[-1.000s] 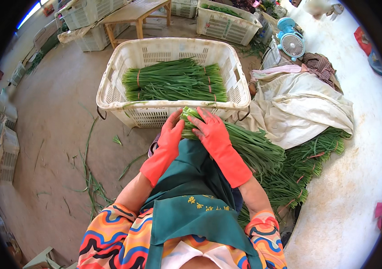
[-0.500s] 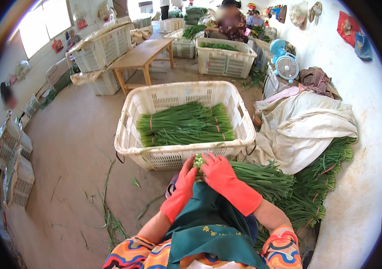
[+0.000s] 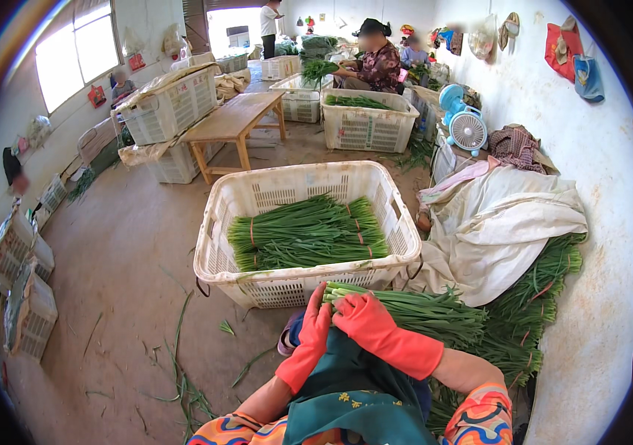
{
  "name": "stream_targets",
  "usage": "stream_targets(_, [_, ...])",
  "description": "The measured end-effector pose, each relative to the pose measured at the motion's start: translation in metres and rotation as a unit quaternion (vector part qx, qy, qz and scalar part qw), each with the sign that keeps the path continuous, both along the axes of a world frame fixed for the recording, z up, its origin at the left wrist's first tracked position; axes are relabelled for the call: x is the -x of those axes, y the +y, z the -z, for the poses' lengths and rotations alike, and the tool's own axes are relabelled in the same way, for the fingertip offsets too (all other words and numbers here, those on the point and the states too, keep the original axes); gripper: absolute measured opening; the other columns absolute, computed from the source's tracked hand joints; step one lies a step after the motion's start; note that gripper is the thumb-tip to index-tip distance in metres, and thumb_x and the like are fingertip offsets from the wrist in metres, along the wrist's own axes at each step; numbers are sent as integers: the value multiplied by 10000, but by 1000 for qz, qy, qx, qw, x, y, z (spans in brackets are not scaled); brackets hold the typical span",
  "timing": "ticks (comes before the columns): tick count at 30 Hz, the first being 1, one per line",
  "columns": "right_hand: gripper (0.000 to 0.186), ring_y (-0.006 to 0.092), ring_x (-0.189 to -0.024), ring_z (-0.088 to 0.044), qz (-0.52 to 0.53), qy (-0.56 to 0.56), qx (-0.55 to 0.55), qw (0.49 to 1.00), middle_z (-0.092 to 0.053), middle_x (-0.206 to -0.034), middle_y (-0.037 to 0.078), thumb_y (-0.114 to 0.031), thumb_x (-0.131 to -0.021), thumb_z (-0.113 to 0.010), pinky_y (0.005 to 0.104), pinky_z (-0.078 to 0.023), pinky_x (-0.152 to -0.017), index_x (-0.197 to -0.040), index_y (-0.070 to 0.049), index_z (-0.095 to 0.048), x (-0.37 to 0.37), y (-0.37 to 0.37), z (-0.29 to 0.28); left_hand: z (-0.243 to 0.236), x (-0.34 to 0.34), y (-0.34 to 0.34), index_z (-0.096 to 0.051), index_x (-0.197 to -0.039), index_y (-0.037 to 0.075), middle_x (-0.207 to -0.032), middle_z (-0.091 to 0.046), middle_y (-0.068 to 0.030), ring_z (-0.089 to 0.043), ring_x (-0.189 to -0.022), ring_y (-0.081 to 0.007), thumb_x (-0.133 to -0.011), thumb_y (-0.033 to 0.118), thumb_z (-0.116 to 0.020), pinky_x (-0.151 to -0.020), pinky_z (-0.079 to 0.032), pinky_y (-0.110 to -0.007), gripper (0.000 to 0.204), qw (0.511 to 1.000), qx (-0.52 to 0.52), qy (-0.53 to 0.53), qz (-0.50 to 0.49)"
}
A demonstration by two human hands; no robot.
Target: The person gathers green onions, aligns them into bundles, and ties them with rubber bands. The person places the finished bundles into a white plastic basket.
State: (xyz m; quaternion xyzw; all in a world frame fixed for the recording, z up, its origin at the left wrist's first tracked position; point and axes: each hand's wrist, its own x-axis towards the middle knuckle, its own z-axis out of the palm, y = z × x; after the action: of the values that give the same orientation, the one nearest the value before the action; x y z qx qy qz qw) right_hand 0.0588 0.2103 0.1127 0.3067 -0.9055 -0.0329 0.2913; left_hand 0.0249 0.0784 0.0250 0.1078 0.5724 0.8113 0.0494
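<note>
I wear red rubber gloves on both hands. A loose bunch of garlic chives [image 3: 435, 314] lies across my lap, its pale cut ends to the left and its leaves to the right. My right hand [image 3: 376, 326] is closed on the bunch near the cut ends. My left hand [image 3: 312, 337] stands upright against those ends, fingers stretched out and flat. Just beyond is a white plastic crate [image 3: 220, 279], where several chive bunches [image 3: 294, 230] lie tied with reddish bands.
More tied chives [image 3: 528, 315] are heaped at my right, partly under a pale cloth [image 3: 502, 215]. A blue fan [image 3: 468, 130] stands by the right wall. Ahead are a wooden bench [image 3: 231, 122], another crate [image 3: 368, 127] and a seated person [image 3: 376, 63]. Stray leaves [image 3: 179, 356] litter the floor at left.
The view has tilted up a little, so the crate and hands appear lower. My right hand has shifted slightly away from the cut ends, and more of them shows between my hands.
</note>
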Motion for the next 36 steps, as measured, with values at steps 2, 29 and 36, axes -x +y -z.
stream_targets(2, [75, 217, -771, -587, 36, -57, -36, 997, -555, -760, 20, -183, -758, -550, 418, -467, -672, -801, -122, -541, -4, 0, 1, -1, 2, -2, -353, -1405, 74, -1300, -475, -94, -459, -1090, -89, -916, 99, -467, -853, -391, -206, 502, 1000, -3, 8, 9])
stream_targets(29, [356, 200, -552, -588, 99, -119, -34, 987, -593, -692, 59, -223, -792, -583, 400, -455, -465, -1095, -42, -538, 25, -32, 33, 11, 26, -5, -398, -1361, 35, -1169, -599, -68, -551, -958, -129, -1000, 454, -190, -797, -433, -214, 591, 982, -138, -62, 113])
stream_targets(36, [547, 291, -1176, -473, 198, -122, 238, 943, -532, -1235, 79, -318, -671, -735, 454, -350, -1004, -1159, -160, -548, -48, 88, 51, -8, 11, -11, -643, -1076, 7, -1437, -366, -123, -464, -1195, -155, -946, 182, -487, -960, -384, -268, 268, 997, 26, 49, 45])
